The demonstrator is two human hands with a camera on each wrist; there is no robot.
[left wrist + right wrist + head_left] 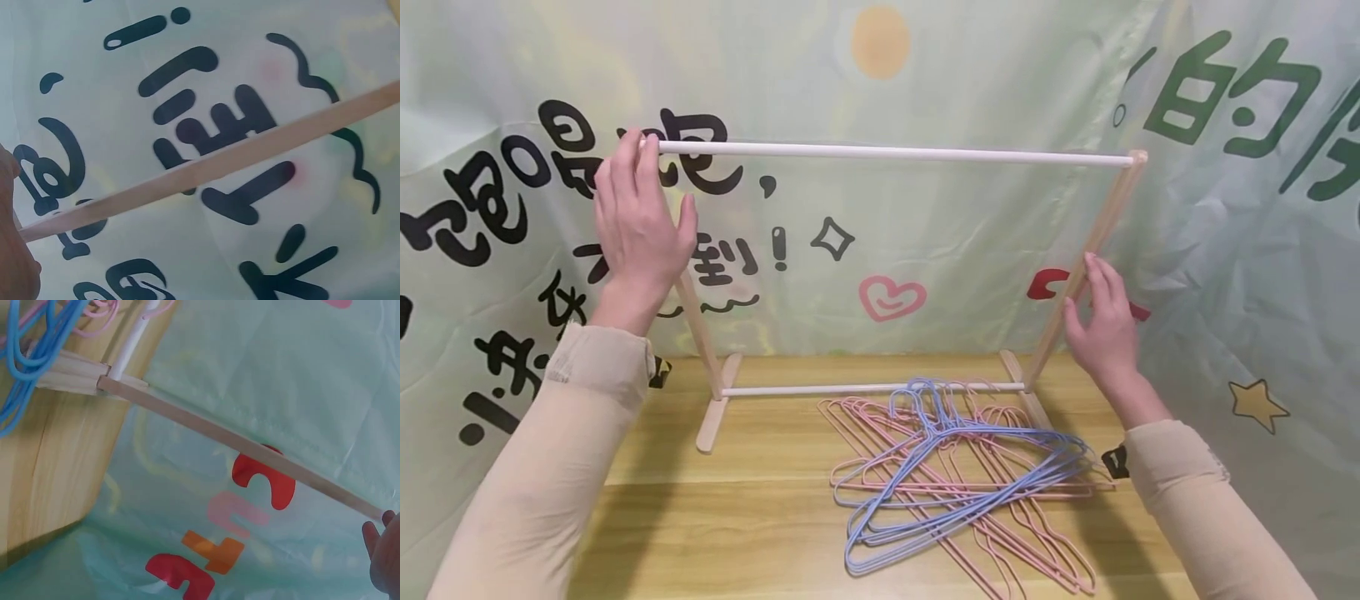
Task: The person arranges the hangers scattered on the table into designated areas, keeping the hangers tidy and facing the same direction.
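Observation:
A small rack of pale wooden posts and white rods stands on the table. My left hand [643, 208] is at its upper left corner, fingers stretched up over the end of the white top rod [887, 152] and thumb spread away. The left post [206, 170] runs out from beside that hand in the left wrist view. My right hand [1105, 321] touches the right post [1108, 218] about halfway up, its fingers fairly straight. In the right wrist view, the fingertips [389, 517] lie right at the post.
Blue hangers [955, 517] lie in a pile over pink hangers [1060, 554] in front of the rack, on the wooden table [760, 533]. A lower white rod [797, 390] joins the rack's feet. Behind hangs a pale green printed curtain [1000, 75].

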